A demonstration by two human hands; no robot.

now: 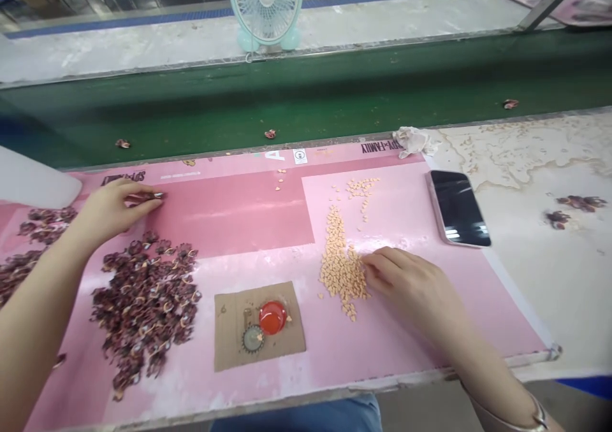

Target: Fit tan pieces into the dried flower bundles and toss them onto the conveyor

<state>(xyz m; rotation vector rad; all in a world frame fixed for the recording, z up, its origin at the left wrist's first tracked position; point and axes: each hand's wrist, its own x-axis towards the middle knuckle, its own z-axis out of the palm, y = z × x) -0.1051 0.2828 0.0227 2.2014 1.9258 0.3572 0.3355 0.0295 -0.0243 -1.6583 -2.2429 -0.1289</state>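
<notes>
The left hand [111,204] is almost closed, pinching a small dark piece [145,196], probably because such thing needs a fine grip. The right hand [412,285] is half curled, fingertips at the right edge of the pale kernels [342,269]; whether it holds any, I cannot tell. The dark husks [148,298] are heaped at left, perhaps for staying apart from the kernels. Between them, cardboard [229,349] carries a red cup [273,318].

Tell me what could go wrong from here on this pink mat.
The right hand is at the edge of the loose pale pieces, so a stray brush might scatter them. The red cup stands on cardboard between the dark heap and these pieces, where a careless reach could knock it.
</notes>
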